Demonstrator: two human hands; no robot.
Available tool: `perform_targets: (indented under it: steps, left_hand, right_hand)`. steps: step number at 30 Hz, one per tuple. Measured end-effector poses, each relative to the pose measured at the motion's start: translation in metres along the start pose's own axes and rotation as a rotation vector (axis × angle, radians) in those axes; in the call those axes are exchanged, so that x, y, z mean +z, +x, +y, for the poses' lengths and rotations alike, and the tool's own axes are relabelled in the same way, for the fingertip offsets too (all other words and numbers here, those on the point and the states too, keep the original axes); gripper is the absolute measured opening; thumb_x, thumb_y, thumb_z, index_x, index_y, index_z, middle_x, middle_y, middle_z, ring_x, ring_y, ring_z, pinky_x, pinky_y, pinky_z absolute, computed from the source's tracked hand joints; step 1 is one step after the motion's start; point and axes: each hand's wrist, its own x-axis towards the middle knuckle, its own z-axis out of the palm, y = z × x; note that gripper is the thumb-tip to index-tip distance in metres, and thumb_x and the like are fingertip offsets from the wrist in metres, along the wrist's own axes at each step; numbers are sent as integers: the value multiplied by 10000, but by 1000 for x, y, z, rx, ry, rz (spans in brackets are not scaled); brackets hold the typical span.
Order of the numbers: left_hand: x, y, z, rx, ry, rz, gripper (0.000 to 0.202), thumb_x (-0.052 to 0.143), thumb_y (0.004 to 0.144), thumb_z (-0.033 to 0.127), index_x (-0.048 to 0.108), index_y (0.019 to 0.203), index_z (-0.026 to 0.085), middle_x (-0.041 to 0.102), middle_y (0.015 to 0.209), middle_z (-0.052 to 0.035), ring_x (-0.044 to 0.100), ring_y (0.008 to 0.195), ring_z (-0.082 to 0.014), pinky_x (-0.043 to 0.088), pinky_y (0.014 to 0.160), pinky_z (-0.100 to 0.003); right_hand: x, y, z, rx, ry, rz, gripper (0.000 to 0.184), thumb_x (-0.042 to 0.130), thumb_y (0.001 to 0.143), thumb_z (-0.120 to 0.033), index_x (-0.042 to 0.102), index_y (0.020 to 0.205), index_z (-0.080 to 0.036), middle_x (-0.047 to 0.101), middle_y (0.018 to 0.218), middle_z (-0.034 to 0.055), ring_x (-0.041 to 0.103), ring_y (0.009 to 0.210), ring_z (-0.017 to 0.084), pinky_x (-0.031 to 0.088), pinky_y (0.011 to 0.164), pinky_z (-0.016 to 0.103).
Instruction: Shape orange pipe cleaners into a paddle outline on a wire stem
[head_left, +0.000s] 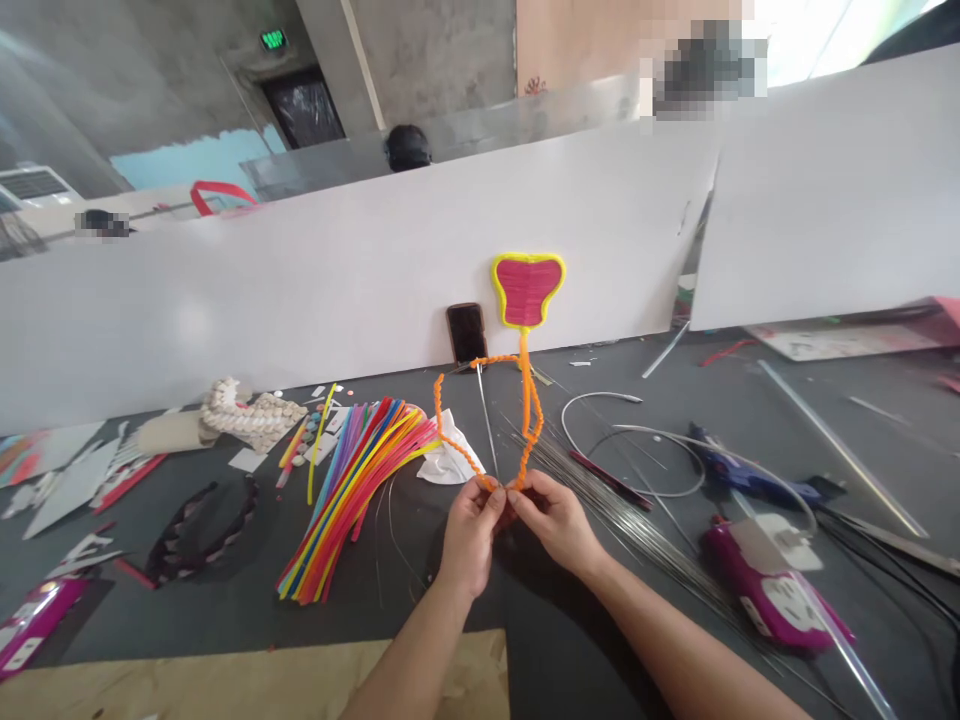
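My left hand and my right hand meet above the dark table. Both pinch an orange twisted pipe cleaner between thumb and fingers; the pinched bit is mostly hidden by the fingertips. From the right hand it runs up to an orange stem, topped by a magenta panel with a yellow rim. Another twisted orange length bends up on the left and ends free near a phone leaning on the white partition. A thin metal rod stretches between the phone and my hands.
A bundle of coloured pipe cleaners lies left of my hands, beside a white tissue. Right of them are loose thin wires, a blue glue gun and a magenta power strip. A white partition spans the back.
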Motion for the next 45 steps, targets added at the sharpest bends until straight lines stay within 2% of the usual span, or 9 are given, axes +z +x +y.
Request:
perform_targets:
  steps: [5, 9, 14, 20, 25, 30, 36, 42, 45]
  left_hand:
    - [-2, 1, 0, 59, 80, 26, 199, 728, 698, 300, 582, 725, 167, 592, 669, 34, 544, 614, -88, 441, 630, -221]
    - [-1, -1, 0, 10, 87, 54, 194, 726, 703, 286, 576, 749, 170, 575, 661, 39, 543, 610, -84, 465, 610, -221]
    - [1, -5, 1, -39, 126, 45, 212, 726, 699, 292, 570, 768, 168, 562, 664, 32, 540, 614, -91, 487, 566, -221]
    - [3, -7, 1, -35, 214, 60, 234, 724, 691, 313, 556, 755, 163, 543, 673, 29, 529, 599, -94, 480, 485, -203]
    - [4, -9, -5, -6, 306, 40, 226, 709, 703, 323, 566, 754, 156, 547, 677, 25, 541, 605, -101, 502, 481, -212]
    - [5, -11, -11, 41, 359, 46, 223, 706, 705, 326, 571, 742, 153, 555, 666, 18, 551, 617, -114, 524, 494, -232]
    - [6, -10, -10, 28, 281, 87, 240, 718, 690, 326, 552, 723, 156, 554, 669, 17, 550, 618, -115, 523, 485, -231]
    - [6, -10, -5, -16, 188, 82, 232, 722, 693, 298, 537, 730, 163, 548, 674, 27, 537, 617, -101, 515, 481, -214]
    - [7, -10, -4, -35, 142, 68, 230, 725, 692, 285, 535, 742, 166, 545, 673, 31, 533, 619, -97, 511, 480, -207]
  right_hand:
    - [0, 2, -5, 94, 216, -9, 299, 629, 759, -469, 622, 858, -187, 550, 681, -6, 468, 557, 111, 389, 513, 243]
    - [-6, 6, -9, 135, 367, 44, 320, 635, 762, -465, 622, 913, -184, 500, 643, -26, 439, 534, 94, 379, 513, 235]
    - [-13, 10, -11, 150, 464, 35, 315, 661, 759, -419, 601, 944, -173, 567, 771, 5, 458, 554, 76, 383, 519, 223]
    - [-23, 17, -14, 56, 448, 267, 537, 730, 688, -380, 449, 1127, -253, 571, 854, -16, 530, 619, 101, 442, 538, 232]
    - [-31, 23, -14, 48, 339, 354, 549, 793, 580, -372, 494, 1015, -222, 590, 765, -23, 566, 645, 127, 452, 528, 233]
    - [-30, 23, -18, 8, 300, 394, 314, 743, 650, -390, 566, 824, -196, 568, 615, -42, 503, 517, 97, 410, 486, 229]
    - [-33, 20, -23, 112, 488, 353, 304, 713, 686, -422, 647, 826, -160, 670, 744, 39, 559, 563, 113, 441, 493, 230]
    - [-34, 20, -21, 144, 603, 284, 256, 714, 705, -403, 681, 770, -157, 673, 736, 37, 580, 596, 98, 464, 523, 198]
    - [-35, 19, -21, 141, 651, 183, 235, 729, 704, -367, 694, 827, -169, 679, 783, 37, 575, 628, 91, 480, 576, 202]
